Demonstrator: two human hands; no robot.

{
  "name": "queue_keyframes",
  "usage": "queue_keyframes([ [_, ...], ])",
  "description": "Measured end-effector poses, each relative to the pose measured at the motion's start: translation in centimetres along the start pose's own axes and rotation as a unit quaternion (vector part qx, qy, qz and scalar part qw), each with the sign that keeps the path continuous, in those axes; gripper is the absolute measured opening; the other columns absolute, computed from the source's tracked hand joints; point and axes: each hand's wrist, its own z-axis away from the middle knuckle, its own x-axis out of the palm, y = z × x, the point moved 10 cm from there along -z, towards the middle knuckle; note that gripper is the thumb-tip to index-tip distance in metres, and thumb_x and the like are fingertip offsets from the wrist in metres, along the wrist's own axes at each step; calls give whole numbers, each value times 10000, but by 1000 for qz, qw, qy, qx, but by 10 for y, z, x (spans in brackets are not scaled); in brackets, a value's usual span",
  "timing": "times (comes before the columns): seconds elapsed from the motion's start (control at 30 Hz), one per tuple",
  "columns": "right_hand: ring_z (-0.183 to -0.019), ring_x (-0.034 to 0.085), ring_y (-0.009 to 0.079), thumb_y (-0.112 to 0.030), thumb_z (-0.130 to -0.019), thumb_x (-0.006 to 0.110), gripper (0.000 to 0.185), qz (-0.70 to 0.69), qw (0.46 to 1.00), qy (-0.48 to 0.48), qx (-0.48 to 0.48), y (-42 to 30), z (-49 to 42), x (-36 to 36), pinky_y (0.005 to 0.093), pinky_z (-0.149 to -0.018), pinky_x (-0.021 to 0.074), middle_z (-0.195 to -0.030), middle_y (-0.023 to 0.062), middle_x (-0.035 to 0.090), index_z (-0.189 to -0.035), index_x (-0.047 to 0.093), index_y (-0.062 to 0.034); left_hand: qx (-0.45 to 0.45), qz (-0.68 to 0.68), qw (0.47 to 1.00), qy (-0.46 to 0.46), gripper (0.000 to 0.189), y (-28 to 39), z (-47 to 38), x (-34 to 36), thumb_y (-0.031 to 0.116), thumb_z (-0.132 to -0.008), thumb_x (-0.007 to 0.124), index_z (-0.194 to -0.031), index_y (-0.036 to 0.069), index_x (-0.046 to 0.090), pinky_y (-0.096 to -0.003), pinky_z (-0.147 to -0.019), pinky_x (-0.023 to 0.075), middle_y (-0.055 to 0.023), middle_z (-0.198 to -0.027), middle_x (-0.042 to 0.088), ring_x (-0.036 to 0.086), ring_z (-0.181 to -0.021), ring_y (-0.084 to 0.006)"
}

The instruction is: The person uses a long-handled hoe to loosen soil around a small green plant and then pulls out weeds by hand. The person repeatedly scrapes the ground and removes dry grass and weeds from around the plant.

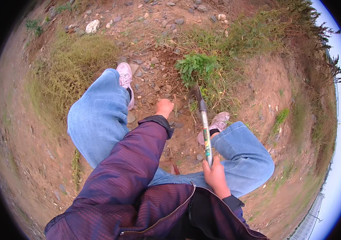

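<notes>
My right hand [215, 177] grips the lower end of a metal handle that bears a coloured label. At its far end, a curved dark metal head [195, 91], like that of a small hoe or sickle, rests by the edge of a leafy green plant [197, 67]. My left hand [164, 107] is held low over the reddish soil between my feet, left of the tool head. Its fingers are curled; whether they hold anything cannot be told. Loose, darker soil [167, 69] with small stones lies just beyond it.
My shoes [124, 75] stand on either side of the stony ground. A dry, bushy plant [71, 63] grows at the left, grass and weeds [242, 36] at the upper right. A pale rock [92, 26] lies farther off. Taller shrubs [308, 39] line the right side.
</notes>
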Motion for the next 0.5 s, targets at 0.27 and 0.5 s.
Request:
queue_keyframes([
  [0.27, -627, 637, 325, -216, -902, 649, 279, -131, 990, 58, -2, -17, -21, -36, 412, -580, 477, -682, 211, 610, -926, 547, 43, 38, -155, 983, -95, 657, 19, 35, 4, 306, -636, 852, -1182, 30, 612, -429, -967, 452, -186, -1173, 644, 570, -1158, -327],
  [0.5, -522, 526, 82, -211, -928, 641, 265, -325, 941, 90, 17, -30, -57, -70, 269, -467, 410, -651, 26, 562, -990, 555, 31, -21, -8, 994, -111, 689, 43, 47, -20, 307, -743, 793, -1278, -29, 518, -434, -1019, 418, -246, -1344, 522, 462, -1289, -384],
])
